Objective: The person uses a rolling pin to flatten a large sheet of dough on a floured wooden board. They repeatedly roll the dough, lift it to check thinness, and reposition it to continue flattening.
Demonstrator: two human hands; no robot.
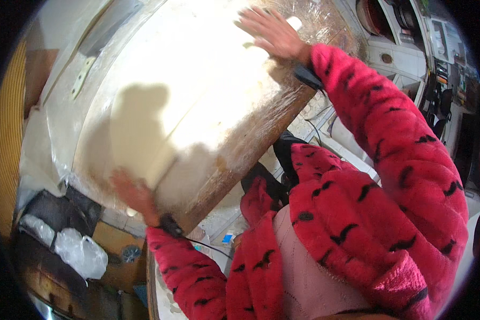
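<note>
A wooden worktop, dusted with white powder, lies before me under a glaring light. On it rests a broad pale sheet, probably dough, much of it lost in the glare. My right hand is spread palm down over the far end, fingers apart and blurred. A pale rounded end, maybe of a rolling pin, shows beside it. My left hand reaches flat over the near left end, also blurred. Another pale rounded tip pokes out beside it. Whether one rod joins both tips cannot be made out.
Clear plastic sheeting hangs along the left edge near a metal hinge plate. Below left, a plastic bag lies on a dark surface. A dark cable runs by my left wrist. Shelves with pans stand at upper right.
</note>
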